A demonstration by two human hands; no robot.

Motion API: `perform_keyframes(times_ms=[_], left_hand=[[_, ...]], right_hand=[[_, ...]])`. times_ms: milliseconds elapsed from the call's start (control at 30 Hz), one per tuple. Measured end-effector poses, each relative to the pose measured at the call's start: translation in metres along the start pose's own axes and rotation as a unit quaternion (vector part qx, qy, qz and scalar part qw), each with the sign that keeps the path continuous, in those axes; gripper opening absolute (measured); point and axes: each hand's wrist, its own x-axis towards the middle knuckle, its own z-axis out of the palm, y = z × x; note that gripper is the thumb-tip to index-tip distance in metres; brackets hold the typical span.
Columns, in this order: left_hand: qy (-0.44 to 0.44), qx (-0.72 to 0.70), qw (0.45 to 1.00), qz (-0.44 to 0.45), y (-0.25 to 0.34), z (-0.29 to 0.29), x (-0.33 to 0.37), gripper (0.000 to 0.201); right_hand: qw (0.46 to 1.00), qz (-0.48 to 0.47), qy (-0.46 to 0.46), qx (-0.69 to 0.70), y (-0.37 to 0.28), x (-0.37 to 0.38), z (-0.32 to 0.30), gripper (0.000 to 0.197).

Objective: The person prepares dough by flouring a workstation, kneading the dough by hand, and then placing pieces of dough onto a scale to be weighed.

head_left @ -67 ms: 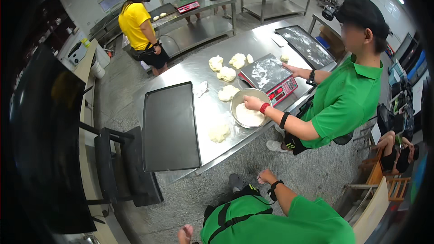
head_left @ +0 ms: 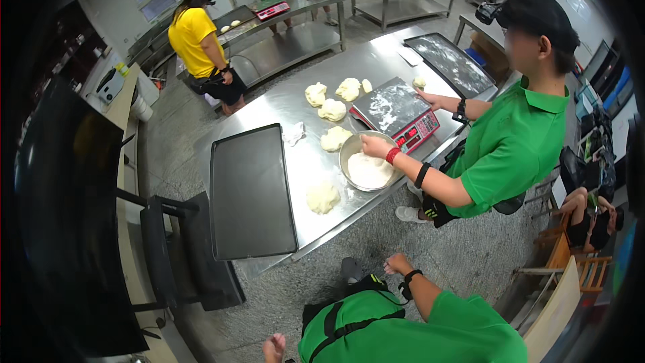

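Observation:
My left hand [head_left: 273,347] hangs low at the bottom edge, fingers loosely curled, with nothing visible in it. My right hand [head_left: 398,264] is in front of my body, short of the table's front edge, fingers curled in and no object showing. Neither hand touches anything. Closest on the steel table [head_left: 306,253] are a black baking tray [head_left: 250,195] and a pale dough lump [head_left: 323,197]. Several more dough lumps [head_left: 332,109] lie farther back. A co-worker's hand [head_left: 376,146] is at a metal bowl [head_left: 344,161] of white flour [head_left: 369,169].
The co-worker in green [head_left: 514,138] stands at the table's right side, other hand beside a red scale [head_left: 386,106]. A floured tray [head_left: 451,60] lies at the far end. A large black screen [head_left: 67,215] on a stand is at left. A person in yellow [head_left: 196,44] stands beyond.
The whole view has shifted slightly, so the table sits a little farther left. My hands hold nearly the same pose, and the co-worker's hand stays at the bowl.

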Motion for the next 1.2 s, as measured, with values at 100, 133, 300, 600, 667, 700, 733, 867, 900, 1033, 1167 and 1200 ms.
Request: perform_keyframes(times_ms=[100, 133, 300, 600, 667, 700, 733, 867, 900, 1033, 1167, 1200], left_hand=[[0.012, -0.169, 0.983, -0.074, 0.019, 0.0, 0.013, 0.057], [0.013, -0.177, 0.981, -0.081, 0.022, 0.001, 0.018, 0.054], [-0.027, -0.132, 0.986, -0.1, 0.046, -0.003, 0.05, 0.046], [-0.137, 0.44, 0.882, 0.104, 0.078, -0.032, 0.129, 0.03], [-0.171, 0.457, 0.815, 0.312, 0.085, -0.035, 0.146, 0.024], [-0.192, 0.455, 0.819, 0.292, 0.095, -0.035, 0.158, 0.025], [-0.185, 0.434, 0.841, 0.264, 0.103, -0.029, 0.169, 0.025], [-0.183, 0.398, 0.884, 0.164, 0.124, -0.018, 0.203, 0.03], [-0.204, 0.297, 0.924, 0.13, 0.126, -0.011, 0.213, 0.032], [-0.239, 0.359, 0.892, 0.136, 0.133, -0.027, 0.236, 0.03], [-0.26, 0.256, 0.93, 0.041, 0.134, -0.033, 0.241, 0.029], [-0.253, 0.256, 0.932, 0.03, 0.138, -0.031, 0.244, 0.028]], right_hand=[[0.99, 0.094, 0.031, 0.105, -0.011, -0.02, 0.009, 0.027], [0.989, 0.099, 0.039, 0.107, -0.018, -0.028, 0.009, 0.027], [0.972, 0.135, 0.062, 0.181, -0.024, -0.04, 0.009, 0.025], [0.966, 0.119, 0.113, 0.199, -0.018, -0.049, 0.027, 0.026], [0.962, 0.097, 0.147, 0.209, -0.033, -0.059, 0.038, 0.025], [0.965, 0.089, 0.135, 0.205, -0.03, -0.059, 0.04, 0.025], [0.968, 0.08, 0.125, 0.2, -0.027, -0.058, 0.041, 0.025], [0.962, 0.098, 0.174, 0.185, -0.021, -0.065, 0.058, 0.026], [0.96, 0.095, 0.181, 0.193, -0.028, -0.069, 0.064, 0.026], [0.958, 0.105, 0.192, 0.185, -0.057, -0.092, 0.087, 0.024], [0.966, 0.105, 0.205, 0.114, -0.076, -0.114, 0.11, 0.023], [0.965, 0.106, 0.209, 0.115, -0.074, -0.115, 0.112, 0.023]])
